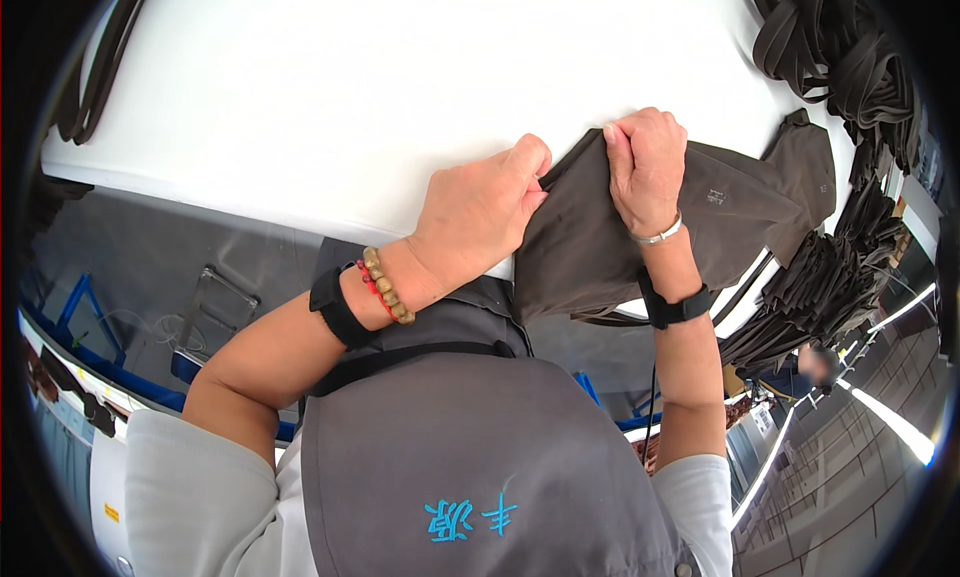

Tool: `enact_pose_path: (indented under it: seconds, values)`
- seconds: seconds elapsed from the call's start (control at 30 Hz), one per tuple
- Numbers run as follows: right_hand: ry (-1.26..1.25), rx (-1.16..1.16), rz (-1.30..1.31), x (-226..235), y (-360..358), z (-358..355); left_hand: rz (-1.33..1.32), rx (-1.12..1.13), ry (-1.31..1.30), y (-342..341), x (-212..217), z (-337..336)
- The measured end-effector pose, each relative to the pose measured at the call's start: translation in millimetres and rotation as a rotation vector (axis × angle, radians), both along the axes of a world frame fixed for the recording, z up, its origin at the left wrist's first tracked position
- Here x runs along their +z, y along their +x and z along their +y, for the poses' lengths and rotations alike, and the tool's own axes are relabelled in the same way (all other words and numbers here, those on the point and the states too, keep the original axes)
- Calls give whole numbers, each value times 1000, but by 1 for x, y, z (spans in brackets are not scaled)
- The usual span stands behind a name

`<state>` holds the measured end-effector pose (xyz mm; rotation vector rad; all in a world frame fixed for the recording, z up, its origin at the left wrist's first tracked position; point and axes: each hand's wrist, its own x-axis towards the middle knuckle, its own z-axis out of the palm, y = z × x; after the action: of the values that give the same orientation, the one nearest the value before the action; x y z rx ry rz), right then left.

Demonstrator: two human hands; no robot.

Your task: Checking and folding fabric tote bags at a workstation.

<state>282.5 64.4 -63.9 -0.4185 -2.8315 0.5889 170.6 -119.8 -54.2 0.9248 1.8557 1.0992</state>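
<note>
A dark brown piece of cloth (572, 239) is stretched between my two hands above the near edge of the white table. My left hand (475, 205) pinches its left edge between thumb and curled fingers. To the right, my right hand (648, 167) is closed on the top edge of the same cloth, thumb pressed along it. The cloth hangs down toward my apron, and its right part spreads over the table with small pale markings on it. Another dark brown cloth part (808, 167) lies at its far right end.
Dark strips lie in a tangled heap (835, 47) at the far right of the white table (280, 87). Stacked dark cloth pieces (800, 302) stand at the right. More dark strips (105, 57) hang at the far left. Below the table edge is a metal-framed stool (215, 307).
</note>
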Motion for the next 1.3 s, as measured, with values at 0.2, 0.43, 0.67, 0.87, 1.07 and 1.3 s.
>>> enact_pose_path:
  seconds: [0.2, 0.43, 0.67, 0.87, 1.07, 1.3]
  values:
    - [92, -42, -43, -6, -2, -2, 61, -46, -107, -4, 2, 9]
    - [-7, -84, 57, -7, 3, 1, 47, -107, 18, -8, 1, 5]
    - [-103, -85, 112, -3, 4, -1, -59, -97, 85, -12, 0, 36]
    - [-109, -92, 128, -2, 6, -1, -3, -159, -12, -8, -2, 54]
    - [-141, -69, 173, -1, 3, 2, -53, -6, 52, -1, -4, 53]
    - [-154, -51, 149, -4, 6, 4, -95, 115, 51, 0, -5, 51]
